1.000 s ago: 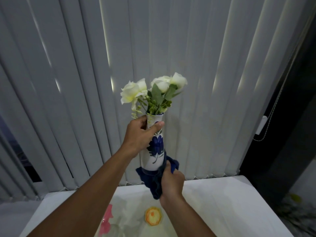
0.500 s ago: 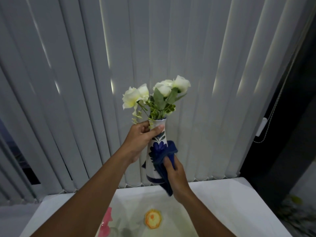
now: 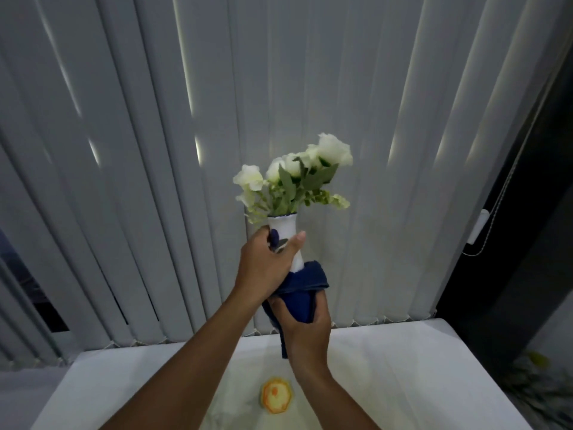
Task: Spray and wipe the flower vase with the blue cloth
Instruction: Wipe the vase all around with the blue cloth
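Observation:
A white flower vase (image 3: 286,228) with blue painted flowers is held up in the air, tilted a little to the right, with white roses and green leaves (image 3: 294,178) in it. My left hand (image 3: 266,265) grips the vase around its neck. The blue cloth (image 3: 302,290) is wrapped over the vase's lower body, which it hides. My right hand (image 3: 305,325) cups that cloth from below and presses it against the vase. No spray bottle is in view.
Below lies a white table (image 3: 418,367) with an orange and yellow flower print (image 3: 276,398). Grey vertical blinds (image 3: 155,150) hang close behind the vase. A blind cord and its white weight (image 3: 479,226) hang at the right beside a dark wall.
The vase has turned in my left hand, and the blue flower now faces away. My right hand slid the cloth from the vase's side down around its lower body.

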